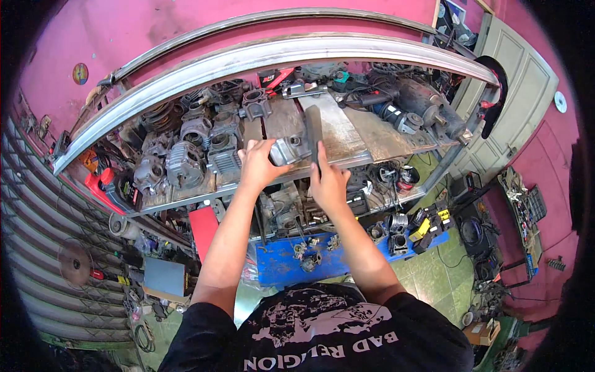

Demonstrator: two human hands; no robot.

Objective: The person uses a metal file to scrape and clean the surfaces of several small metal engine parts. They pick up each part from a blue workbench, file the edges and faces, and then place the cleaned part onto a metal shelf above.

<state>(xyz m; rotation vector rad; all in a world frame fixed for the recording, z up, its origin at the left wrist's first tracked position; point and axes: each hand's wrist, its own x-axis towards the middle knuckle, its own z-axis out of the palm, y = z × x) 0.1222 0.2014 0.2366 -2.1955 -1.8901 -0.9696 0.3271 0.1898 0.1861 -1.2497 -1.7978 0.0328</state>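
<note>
- I see the left hand [258,165], fingers clamped on a casting [286,150]
- Right hand [330,187]: fingers closed round what seems a bar [314,127]
- Cylinder [185,165] left of both

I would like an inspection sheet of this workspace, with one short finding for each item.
Surface: worn shelf boards, brown, with one paler board among them.
Job's things: grey metal part on the shelf; dark flat bar beside it.
Clutter: grey engine parts crowd the shelf's left; small metal parts lie on a blue board below.
Hands: left hand grips the metal part; right hand holds the bar.
Cables: dark loops, apparently cable, at right.
Surroundings: pink wall, pale door, slatted shutter.
</note>
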